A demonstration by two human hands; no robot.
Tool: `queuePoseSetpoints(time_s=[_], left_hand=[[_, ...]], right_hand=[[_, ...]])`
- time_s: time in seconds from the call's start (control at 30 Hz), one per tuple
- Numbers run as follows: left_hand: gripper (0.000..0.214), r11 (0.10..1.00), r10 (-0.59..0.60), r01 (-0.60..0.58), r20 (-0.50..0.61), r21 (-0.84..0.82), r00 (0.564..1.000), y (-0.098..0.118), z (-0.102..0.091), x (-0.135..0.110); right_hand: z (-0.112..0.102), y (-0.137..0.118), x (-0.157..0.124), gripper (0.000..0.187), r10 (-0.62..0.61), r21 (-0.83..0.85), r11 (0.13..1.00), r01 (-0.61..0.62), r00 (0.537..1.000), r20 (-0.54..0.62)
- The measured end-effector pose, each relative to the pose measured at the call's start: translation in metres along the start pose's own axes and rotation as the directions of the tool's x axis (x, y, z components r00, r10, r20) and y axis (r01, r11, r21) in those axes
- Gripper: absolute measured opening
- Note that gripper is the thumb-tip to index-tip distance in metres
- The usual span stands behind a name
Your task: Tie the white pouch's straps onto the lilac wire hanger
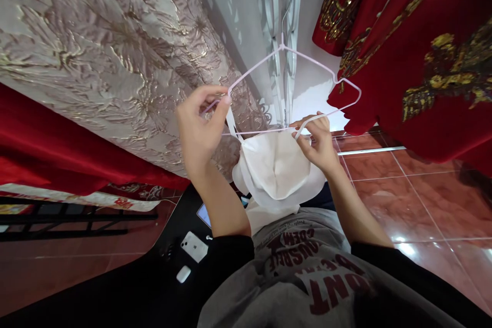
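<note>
A thin pale-pink clothes hanger (253, 67) is held out in front, its metal hook upward. My left hand (203, 125) is closed on the hanger's left shoulder, where a white strap (230, 122) hangs from beside the fingers. Near the hanger's bottom bar, my right hand (317, 143) pinches the other strap (307, 122), which arches over the fingers. Both straps lead down to a white strappy garment (277, 166), which lies below the bar against my lap. The left fingertips are partly hidden behind the hanger.
Behind the hanger stands a white metal rack (274, 20) with a hook. Textured pinkish brocade (126, 56) drapes at left, red embroidered cloth (403, 72) at right. A phone (194, 246) and a white earbud case (183, 273) lie on a black surface. The floor (392, 189) is red tile.
</note>
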State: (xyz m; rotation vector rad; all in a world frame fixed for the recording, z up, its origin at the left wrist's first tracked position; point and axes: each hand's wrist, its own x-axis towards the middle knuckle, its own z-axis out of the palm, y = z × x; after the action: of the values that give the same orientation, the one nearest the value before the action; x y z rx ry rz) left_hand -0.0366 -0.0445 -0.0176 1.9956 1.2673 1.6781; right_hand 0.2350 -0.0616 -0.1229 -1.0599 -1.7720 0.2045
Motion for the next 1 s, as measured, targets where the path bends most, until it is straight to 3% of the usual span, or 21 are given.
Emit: queuePoseSetpoints(time_s=[0.13,0.2,0.27,0.3,0.4,0.53,0.57,0.63,0.7,0.73,0.77,0.83,0.93,1.0], left_hand=[[0.021,0.991,-0.098,0.095,-0.028,-0.093,0.995,-0.012,0.002,0.005],[0.029,0.98,-0.149,0.128,-0.134,-0.155,0.98,-0.023,0.008,-0.006],[0.035,0.948,-0.255,0.176,-0.303,-0.264,0.918,-0.03,0.022,-0.026],[0.039,0.911,-0.332,0.208,-0.335,-0.356,0.882,-0.031,0.031,-0.039],[0.05,0.749,-0.498,0.249,-0.274,-0.614,0.823,-0.027,0.063,-0.071],[0.045,0.73,-0.478,0.187,-0.296,-0.658,0.827,-0.019,0.088,-0.081],[0.044,0.733,-0.467,0.182,-0.289,-0.656,0.836,-0.019,0.088,-0.079],[0.043,0.723,-0.453,0.176,-0.267,-0.668,0.851,-0.02,0.083,-0.076],[0.041,0.704,-0.447,0.171,-0.243,-0.689,0.861,-0.02,0.076,-0.075],[0.04,0.697,-0.444,0.173,-0.228,-0.696,0.867,-0.02,0.072,-0.075],[0.04,0.693,-0.441,0.179,-0.215,-0.698,0.871,-0.019,0.069,-0.075],[0.04,0.697,-0.443,0.201,-0.193,-0.689,0.876,-0.018,0.066,-0.076],[0.04,0.694,-0.455,0.216,-0.187,-0.686,0.87,-0.017,0.064,-0.076],[0.039,0.678,-0.467,0.215,-0.187,-0.703,0.864,-0.018,0.064,-0.075]], right_hand=[[0.004,-0.001,-0.002,0.015,-0.043,-0.013,0.999,0.043,0.999,-0.029],[0.005,0.0,-0.005,0.018,-0.045,-0.027,0.999,0.044,0.999,-0.03],[0.005,0.0,-0.007,0.02,-0.038,-0.035,0.999,0.037,0.999,-0.033],[0.005,0.001,-0.007,0.02,-0.035,-0.035,0.999,0.033,0.999,-0.042],[0.003,0.001,-0.006,0.02,-0.03,-0.042,0.999,0.027,0.997,-0.076],[-0.007,0.008,-0.009,0.025,-0.053,-0.032,0.998,0.051,0.998,-0.038],[-0.011,0.014,-0.011,0.027,-0.048,-0.022,0.999,0.046,0.995,-0.082],[-0.023,0.028,-0.012,0.033,-0.009,0.021,1.0,0.017,0.949,-0.315],[-0.04,0.044,-0.008,0.037,0.066,0.103,0.995,-0.006,0.807,-0.587],[-0.049,0.05,-0.003,0.036,0.101,0.153,0.988,-0.002,0.762,-0.64],[-0.059,0.053,0.004,0.035,0.127,0.195,0.981,0.0,0.757,-0.641],[-0.079,0.051,0.024,0.028,0.152,0.205,0.978,-0.046,0.828,-0.54],[-0.102,0.028,0.06,0.007,0.18,0.032,0.984,-0.177,0.96,-0.214],[-0.112,0.008,0.079,0.011,0.13,-0.089,0.987,-0.136,0.989,-0.074]])
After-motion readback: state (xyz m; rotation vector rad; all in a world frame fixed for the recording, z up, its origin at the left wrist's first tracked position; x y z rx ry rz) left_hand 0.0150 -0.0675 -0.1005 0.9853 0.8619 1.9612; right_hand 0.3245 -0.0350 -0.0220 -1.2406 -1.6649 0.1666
